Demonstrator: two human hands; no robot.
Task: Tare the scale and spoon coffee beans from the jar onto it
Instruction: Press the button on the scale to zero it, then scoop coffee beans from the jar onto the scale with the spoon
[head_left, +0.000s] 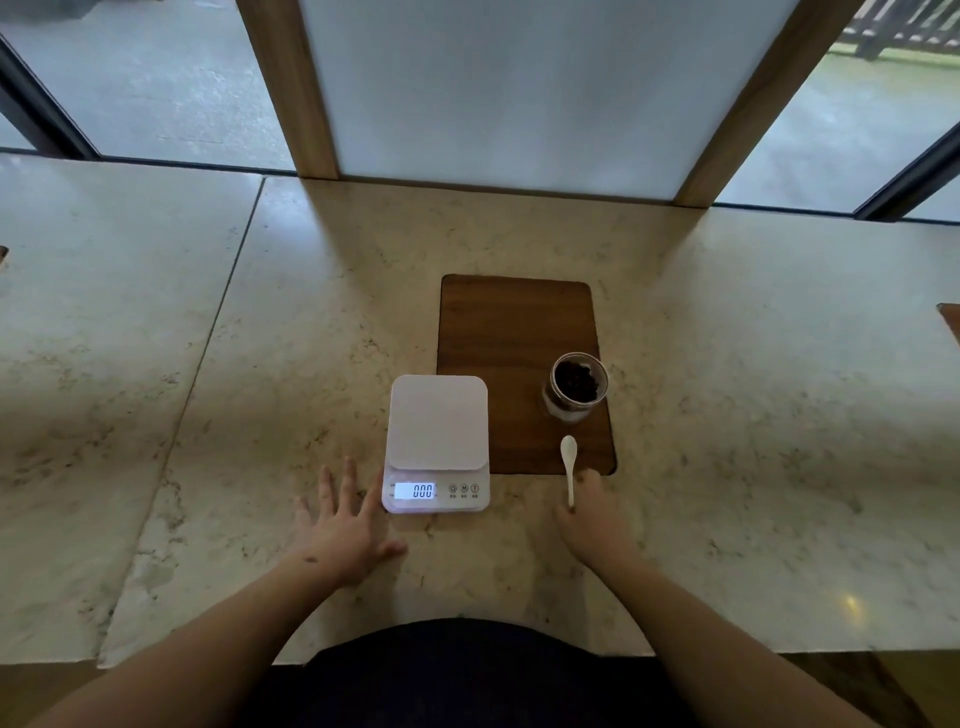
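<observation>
A white kitchen scale (437, 423) stands on the marble counter with a bare platform; its lit display (415, 490) reads 000. An open glass jar (574, 387) of dark coffee beans stands on a brown wooden board, to the right of the scale. A white spoon (569, 464) lies below the jar, bowl pointing away, partly on the board. My left hand (345, 525) lies flat and spread on the counter, just left of the scale's front. My right hand (596, 514) rests beside the spoon's handle, its fingers curled at the handle end; I cannot tell whether it grips it.
The wooden board (514, 338) lies set into the marble counter (208, 389) behind the scale. A wood-framed white panel (493, 93) and windows rise along the back edge. The counter's front edge runs close to my body.
</observation>
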